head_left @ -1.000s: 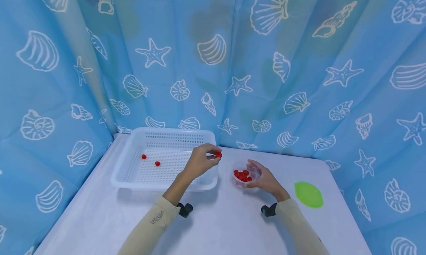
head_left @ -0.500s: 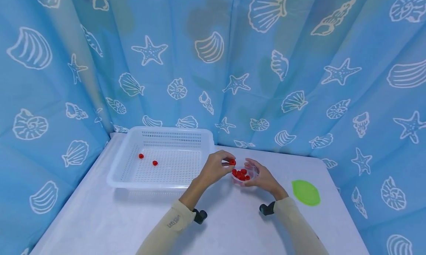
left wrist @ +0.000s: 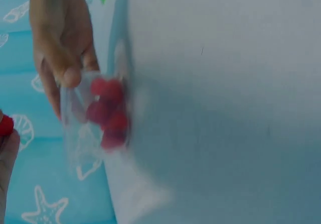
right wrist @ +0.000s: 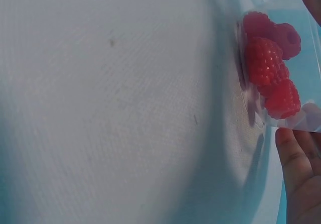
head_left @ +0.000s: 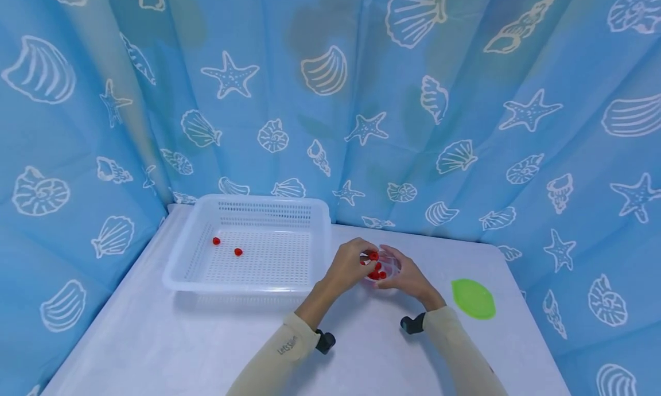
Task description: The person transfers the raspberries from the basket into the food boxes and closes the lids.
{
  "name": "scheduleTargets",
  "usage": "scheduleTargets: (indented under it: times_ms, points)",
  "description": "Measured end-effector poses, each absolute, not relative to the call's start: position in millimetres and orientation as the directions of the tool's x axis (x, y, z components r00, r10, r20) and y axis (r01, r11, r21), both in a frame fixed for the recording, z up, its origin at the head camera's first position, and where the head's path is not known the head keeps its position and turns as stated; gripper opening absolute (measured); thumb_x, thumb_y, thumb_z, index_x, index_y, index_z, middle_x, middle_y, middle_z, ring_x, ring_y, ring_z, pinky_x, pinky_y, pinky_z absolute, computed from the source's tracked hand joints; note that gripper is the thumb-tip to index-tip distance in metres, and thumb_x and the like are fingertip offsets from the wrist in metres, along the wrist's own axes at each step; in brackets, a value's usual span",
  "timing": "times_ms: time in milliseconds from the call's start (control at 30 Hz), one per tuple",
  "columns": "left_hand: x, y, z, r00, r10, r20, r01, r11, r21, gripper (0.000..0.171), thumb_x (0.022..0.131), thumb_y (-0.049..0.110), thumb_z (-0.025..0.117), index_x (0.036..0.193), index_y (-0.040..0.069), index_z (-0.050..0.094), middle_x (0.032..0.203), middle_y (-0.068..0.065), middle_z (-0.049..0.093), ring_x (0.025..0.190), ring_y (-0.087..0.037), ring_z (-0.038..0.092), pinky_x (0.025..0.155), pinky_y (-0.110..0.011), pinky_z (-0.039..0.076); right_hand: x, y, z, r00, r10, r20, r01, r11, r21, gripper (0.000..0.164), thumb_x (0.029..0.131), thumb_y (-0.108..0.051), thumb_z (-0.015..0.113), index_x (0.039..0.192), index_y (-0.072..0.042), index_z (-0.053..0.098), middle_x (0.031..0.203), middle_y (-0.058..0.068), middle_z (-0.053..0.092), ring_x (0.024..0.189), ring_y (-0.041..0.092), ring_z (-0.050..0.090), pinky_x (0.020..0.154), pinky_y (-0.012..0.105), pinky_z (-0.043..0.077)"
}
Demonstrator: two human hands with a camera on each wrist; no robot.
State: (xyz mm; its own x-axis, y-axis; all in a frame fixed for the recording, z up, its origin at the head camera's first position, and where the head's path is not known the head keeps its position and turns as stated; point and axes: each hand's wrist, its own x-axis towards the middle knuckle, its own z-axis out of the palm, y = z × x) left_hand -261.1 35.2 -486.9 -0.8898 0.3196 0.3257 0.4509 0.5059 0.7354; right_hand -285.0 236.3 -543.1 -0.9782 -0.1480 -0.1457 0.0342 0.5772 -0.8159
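My left hand [head_left: 345,270] pinches a red raspberry [head_left: 374,256] between thumb and fingertips, right over the mouth of a small clear plastic container [head_left: 393,264]. That same raspberry [left wrist: 6,125] shows at the left edge of the left wrist view. Around the container's side curls my right hand [head_left: 409,274], which holds it on the white table. Several raspberries [right wrist: 266,63] lie heaped at the bottom of the container, seen through its wall in the right wrist view. My left fingers partly cover the container's opening in the head view.
A white perforated basket [head_left: 242,287] stands at the back left, with two raspberries [head_left: 238,252] on its floor. To the right lies a green leaf-shaped piece [head_left: 473,298]. A blue shell-patterned curtain [head_left: 289,97] hangs behind the white table [head_left: 227,350].
My left hand has carried the raspberry rightward from beside the basket's edge to over the container. My right hand stays around the container.
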Motion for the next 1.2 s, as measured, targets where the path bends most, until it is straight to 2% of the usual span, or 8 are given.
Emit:
scheduleTargets:
  times_ms: [233,400,533,900,1200]
  points:
    - [-259,55,-504,-0.899,0.233,0.370,0.437,0.516,0.737,0.031,0.086,0.012,0.075,0.116,0.008,0.069,0.115,-0.004,0.065,0.107,-0.018,0.062,0.087,-0.023,0.051,-283,238,-543,-0.981,-0.131,-0.146,0.040,0.595,-0.802,0.107,0.057,-0.030,0.094,0.148,-0.036,0.037,0.148,0.002,0.039,0.132,0.030,0.035,0.095,0.057,0.046]
    - [-258,59,-521,-0.908,0.229,0.351,0.418,0.534,0.735,0.030,0.086,0.011,0.074,0.116,0.007,0.069,0.113,-0.005,0.065,0.103,-0.017,0.063,0.087,-0.021,0.051,-283,239,-544,-0.978,-0.157,-0.135,0.018,0.586,-0.810,0.107,0.058,-0.032,0.093,0.149,-0.032,0.036,0.150,0.002,0.040,0.138,0.031,0.031,0.103,0.064,0.033]
    - [-259,58,-528,-0.905,0.246,0.347,0.425,0.556,0.714,0.032,0.085,0.010,0.075,0.116,0.005,0.069,0.112,-0.006,0.065,0.101,-0.017,0.063,0.086,-0.021,0.051,-283,239,-544,-0.976,-0.177,-0.128,0.005,0.568,-0.823,0.110,0.057,-0.034,0.093,0.150,-0.030,0.036,0.148,-0.001,0.044,0.140,0.029,0.030,0.106,0.066,0.027]
    - [-265,59,-525,-0.926,0.253,0.280,0.378,0.617,0.690,0.036,0.083,0.015,0.078,0.117,0.011,0.069,0.117,-0.004,0.065,0.105,-0.018,0.063,0.089,-0.024,0.051,-286,243,-545,-0.975,-0.180,-0.130,0.002,0.579,-0.815,0.108,0.059,-0.030,0.093,0.150,-0.032,0.035,0.148,0.000,0.044,0.139,0.029,0.032,0.105,0.068,0.025]
    - [-265,62,-520,-0.941,0.249,0.231,0.339,0.643,0.687,0.033,0.082,0.013,0.079,0.114,0.009,0.071,0.107,-0.004,0.067,0.093,-0.015,0.063,0.083,-0.020,0.053,-285,242,-545,-0.973,-0.196,-0.120,-0.009,0.555,-0.832,0.107,0.061,-0.030,0.093,0.151,-0.029,0.035,0.148,0.000,0.044,0.140,0.029,0.031,0.107,0.066,0.025]
